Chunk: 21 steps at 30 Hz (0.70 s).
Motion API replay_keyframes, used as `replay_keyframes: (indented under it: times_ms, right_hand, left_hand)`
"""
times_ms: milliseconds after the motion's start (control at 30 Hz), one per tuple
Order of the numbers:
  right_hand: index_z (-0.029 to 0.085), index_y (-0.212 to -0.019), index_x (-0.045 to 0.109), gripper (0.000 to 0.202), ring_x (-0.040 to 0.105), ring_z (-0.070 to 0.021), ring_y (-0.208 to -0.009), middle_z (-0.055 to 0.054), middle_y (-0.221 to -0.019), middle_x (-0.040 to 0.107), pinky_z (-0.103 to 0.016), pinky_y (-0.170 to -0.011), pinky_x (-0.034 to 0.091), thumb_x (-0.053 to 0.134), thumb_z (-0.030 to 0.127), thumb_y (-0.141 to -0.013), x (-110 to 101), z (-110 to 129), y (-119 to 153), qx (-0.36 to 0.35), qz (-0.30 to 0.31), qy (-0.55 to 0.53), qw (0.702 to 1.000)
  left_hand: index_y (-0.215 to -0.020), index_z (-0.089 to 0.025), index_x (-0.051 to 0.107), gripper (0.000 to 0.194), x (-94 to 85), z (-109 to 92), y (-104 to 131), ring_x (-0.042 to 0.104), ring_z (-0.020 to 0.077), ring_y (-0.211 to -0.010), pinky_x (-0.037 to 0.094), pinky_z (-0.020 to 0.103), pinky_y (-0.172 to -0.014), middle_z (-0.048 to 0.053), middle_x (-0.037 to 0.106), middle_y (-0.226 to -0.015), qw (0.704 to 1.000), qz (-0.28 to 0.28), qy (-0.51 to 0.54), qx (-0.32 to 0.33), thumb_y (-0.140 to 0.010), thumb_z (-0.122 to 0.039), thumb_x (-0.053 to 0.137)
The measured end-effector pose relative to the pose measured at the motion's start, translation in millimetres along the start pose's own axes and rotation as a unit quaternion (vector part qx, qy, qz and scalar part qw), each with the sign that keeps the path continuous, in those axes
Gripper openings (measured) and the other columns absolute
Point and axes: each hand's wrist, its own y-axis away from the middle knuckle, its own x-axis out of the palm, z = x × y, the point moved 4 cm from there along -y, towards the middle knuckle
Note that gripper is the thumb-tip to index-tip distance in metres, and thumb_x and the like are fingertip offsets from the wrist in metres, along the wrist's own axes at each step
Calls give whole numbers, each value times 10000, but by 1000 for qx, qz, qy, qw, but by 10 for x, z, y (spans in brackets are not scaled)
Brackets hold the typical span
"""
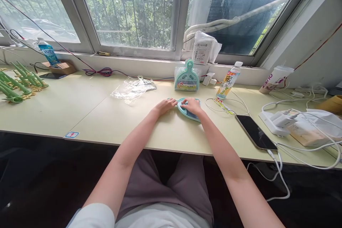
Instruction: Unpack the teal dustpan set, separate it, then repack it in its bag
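Observation:
A small teal dustpan (188,114) lies flat on the table in front of me, its handle end to the left. My left hand (166,106) is closed at that handle end, fingers bent over it. On top of the pan rests my right hand (192,105), thumb and fingers drawn together and covering much of its upper right side. Dark stripes show beneath the right hand; the rest there is hidden. Just behind, a similar teal dustpan set (187,78) in clear wrapping stands upright against the sill wall. Crumpled clear plastic bags (132,89) lie left of it.
To the right are a drink bottle (229,80), a colourful card strip (223,107), a phone (255,132), a power strip (275,123) with white cables and a lidded cup (275,79). Green plastic parts (20,82) and a blue-labelled bottle (48,53) stand far left.

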Motion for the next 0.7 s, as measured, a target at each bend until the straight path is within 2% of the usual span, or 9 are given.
replay_keyframes:
  times_ms: [167, 233, 300, 367, 433, 500, 567, 633, 700]
  right_hand:
    - [239, -851, 641, 149, 565, -249, -1080, -33, -1071, 700, -364, -889, 322, 605, 364, -776, -29, 37, 13, 4, -9, -41, 999]
    - [237, -892, 615, 160, 592, -236, -1025, -32, -1021, 711, -368, -900, 311, 606, 341, -770, -80, 81, 25, -1, -24, -66, 998]
    - [239, -925, 582, 193, 613, -223, -962, -18, -960, 718, -369, -902, 306, 618, 327, -757, -150, 141, 42, -10, -51, -94, 994]
    - [238, -927, 557, 206, 622, -217, -918, -14, -930, 717, -369, -899, 304, 620, 338, -758, -228, 199, 68, -13, -95, -123, 988]
    - [232, -916, 545, 196, 620, -216, -890, -30, -946, 711, -369, -893, 307, 596, 367, -784, -295, 234, 101, 2, -154, -150, 977]
    - [225, -927, 537, 196, 615, -208, -860, -51, -983, 699, -369, -894, 313, 552, 388, -819, -336, 235, 139, 36, -220, -170, 960]
    - [219, -945, 532, 202, 607, -195, -831, -60, -1012, 685, -369, -899, 320, 510, 394, -847, -341, 208, 172, 77, -275, -184, 940]
    - [216, -948, 535, 203, 596, -184, -813, -58, -1016, 675, -367, -902, 329, 484, 392, -862, -321, 172, 185, 102, -311, -192, 925]
    - [213, -943, 543, 207, 588, -179, -807, -51, -994, 672, -365, -897, 338, 481, 394, -865, -290, 144, 162, 95, -319, -195, 923]
  left_hand:
    - [-1057, -164, 582, 300, -10, 32, 1, 553, 202, -1051, 473, 267, -757, 111, 608, -1050, 1000, -2, -12, -12, -898, -22, 371]
    - [-1116, -174, 571, 330, -59, 45, 22, 541, 204, -1097, 480, 293, -826, 113, 595, -1114, 999, -32, 0, -25, -909, -34, 357]
    - [-1216, -204, 533, 378, -157, 37, 44, 503, 205, -1191, 442, 344, -962, 110, 548, -1243, 994, -100, 18, -43, -925, -55, 343]
    - [-1332, -231, 443, 419, -283, 20, 61, 425, 218, -1297, 354, 405, -1079, 116, 446, -1386, 975, -198, 50, -93, -942, -104, 357]
    - [-1427, -230, 309, 482, -374, 2, 60, 360, 246, -1356, 324, 438, -1103, 150, 331, -1476, 936, -285, 110, -173, -956, -205, 408]
    - [-1474, -228, 186, 592, -366, -33, 17, 378, 260, -1344, 378, 430, -1058, 183, 270, -1508, 889, -324, 216, -240, -952, -322, 451]
    - [-1472, -229, 178, 651, -250, -106, -83, 475, 257, -1259, 440, 405, -987, 186, 344, -1471, 847, -294, 362, -254, -929, -396, 494]
    - [-1422, -204, 302, 649, -91, -211, -192, 548, 262, -1168, 465, 392, -946, 160, 490, -1359, 808, -227, 496, -224, -876, -420, 576]
    - [-1323, -175, 448, 604, 33, -286, -249, 565, 282, -1136, 459, 395, -950, 129, 589, -1242, 765, -188, 583, -196, -810, -419, 655]
